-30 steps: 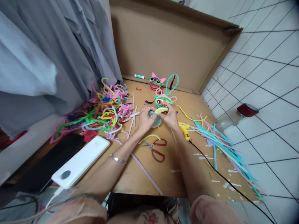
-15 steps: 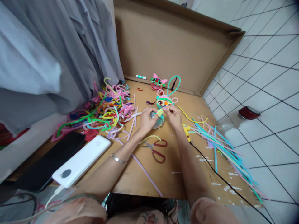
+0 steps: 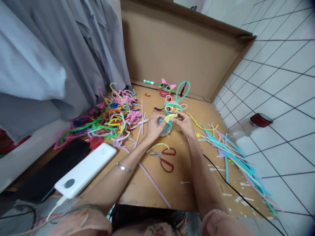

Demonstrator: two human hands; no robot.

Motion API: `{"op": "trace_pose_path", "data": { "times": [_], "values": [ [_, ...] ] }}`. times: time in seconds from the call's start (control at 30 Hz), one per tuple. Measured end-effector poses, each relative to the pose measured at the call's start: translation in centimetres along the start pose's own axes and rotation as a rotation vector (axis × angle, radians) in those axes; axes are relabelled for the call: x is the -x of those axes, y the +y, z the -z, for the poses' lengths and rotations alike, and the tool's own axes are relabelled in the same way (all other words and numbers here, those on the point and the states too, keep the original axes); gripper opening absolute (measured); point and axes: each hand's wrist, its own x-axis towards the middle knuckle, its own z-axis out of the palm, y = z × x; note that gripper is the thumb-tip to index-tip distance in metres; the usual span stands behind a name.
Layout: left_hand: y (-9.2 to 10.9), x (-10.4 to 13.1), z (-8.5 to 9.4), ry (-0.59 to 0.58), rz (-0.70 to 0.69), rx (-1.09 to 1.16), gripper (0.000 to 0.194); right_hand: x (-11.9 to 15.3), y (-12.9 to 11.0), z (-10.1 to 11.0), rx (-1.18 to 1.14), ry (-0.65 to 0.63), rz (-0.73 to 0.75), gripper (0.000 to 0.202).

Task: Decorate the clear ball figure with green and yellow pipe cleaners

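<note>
My left hand point(image 3: 155, 124) is closed, pinching the lower end of a short, curved, pale yellow pipe cleaner piece point(image 3: 170, 117). My right hand point(image 3: 184, 124) holds the other end of that piece between thumb and fingers. Just under my left fingers is a round teal and clear piece point(image 3: 165, 131); whether the fingers also grip it, I cannot tell. Right behind my hands lies a decorated animal face point(image 3: 172, 106) with pink loop ears. Red-handled scissors point(image 3: 165, 157) rest nearer me beside a loose yellow pipe cleaner point(image 3: 159, 144).
Tangled pipe cleaners point(image 3: 115, 111) are heaped at left, near a white power bank point(image 3: 86, 170). At right lies a bundle of straight pipe cleaners point(image 3: 228, 150), with a black cable point(image 3: 226, 180) nearby. A pink-eared face point(image 3: 165, 88) and glue stick point(image 3: 148, 82) sit before the cardboard wall point(image 3: 177, 49).
My right fingers have shifted slightly down along the yellow piece, leaving more of its curved upper part showing. My left hand stays nearly in place.
</note>
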Motion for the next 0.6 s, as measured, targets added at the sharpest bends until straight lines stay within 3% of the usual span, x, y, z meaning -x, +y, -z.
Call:
{"op": "trace_pose_path", "data": {
  "times": [0.17,0.33,0.6],
  "values": [
    [-0.13,-0.11,-0.16,0.007,-0.002,0.005,0.011,0.05,0.12,1.09,-0.035,0.018,0.0,0.031],
    [-0.07,-0.04,-0.16,0.003,-0.007,-0.005,0.012,0.06,-0.03,0.62,-0.06,0.063,0.092,0.018],
    [0.19,0.05,-0.08,-0.006,-0.012,-0.005,0.009,-0.04,-0.3,0.3,-0.028,0.089,0.185,0.012]
  ]
}}
